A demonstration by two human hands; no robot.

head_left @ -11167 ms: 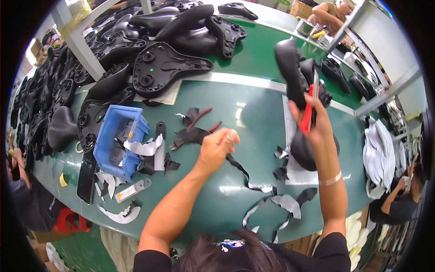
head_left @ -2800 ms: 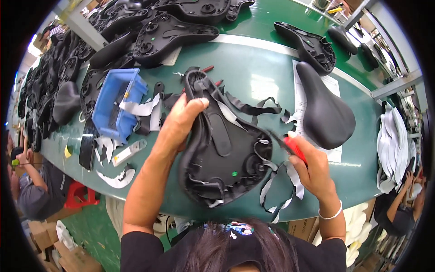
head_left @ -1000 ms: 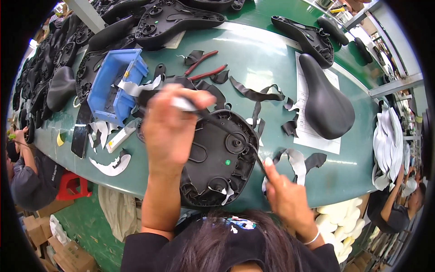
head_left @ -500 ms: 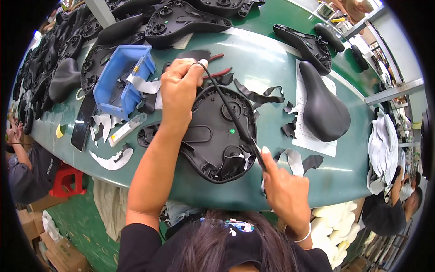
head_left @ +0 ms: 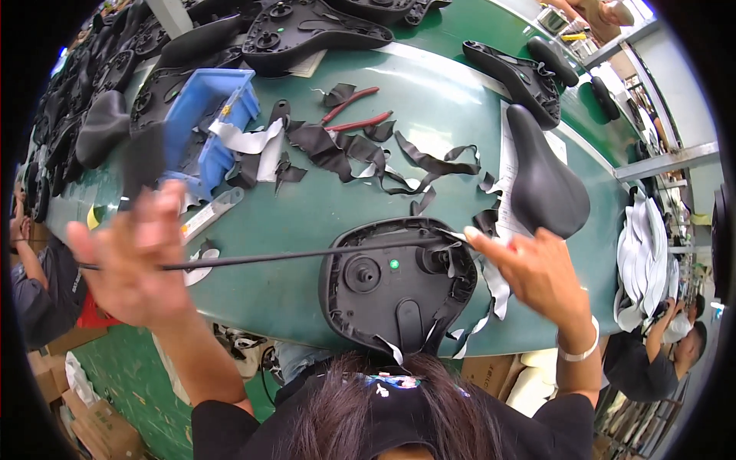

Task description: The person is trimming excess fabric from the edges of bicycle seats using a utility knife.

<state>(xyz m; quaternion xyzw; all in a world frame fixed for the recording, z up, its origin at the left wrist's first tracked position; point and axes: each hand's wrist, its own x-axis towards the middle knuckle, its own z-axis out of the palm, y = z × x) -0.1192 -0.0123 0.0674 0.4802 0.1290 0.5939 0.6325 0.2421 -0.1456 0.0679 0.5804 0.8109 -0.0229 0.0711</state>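
Observation:
A black bicycle saddle (head_left: pixel 366 307) lies underside up near the table's front edge, its narrow end toward me and ragged trim along its rim. A thin black strip (head_left: pixel 268 258) runs taut from its far right rim leftward to my left hand (head_left: pixel 142 261), which is closed around it and smeared by motion. Above that hand is a blurred dark flap (head_left: pixel 144 159); I cannot tell whether it joins the strip. My right hand (head_left: pixel 540 272) is at the saddle's right rim, fingers curled, with a pale sliver at the fingertips. What it grips is hidden.
Black and white scraps (head_left: pixel 322 147) and red-handled pliers (head_left: pixel 360 121) lie beyond the saddle. A blue bin (head_left: pixel 249 100) stands at left. Another saddle (head_left: pixel 540 180) lies upright at right on paper. More saddles (head_left: pixel 307 34) crowd the far left, and white covers (head_left: pixel 640 253) hang at right.
My left hand has swung left and toward me, drawing out the strip. The saddle has turned, its narrow end now toward me. My right hand has moved right and slightly away from me.

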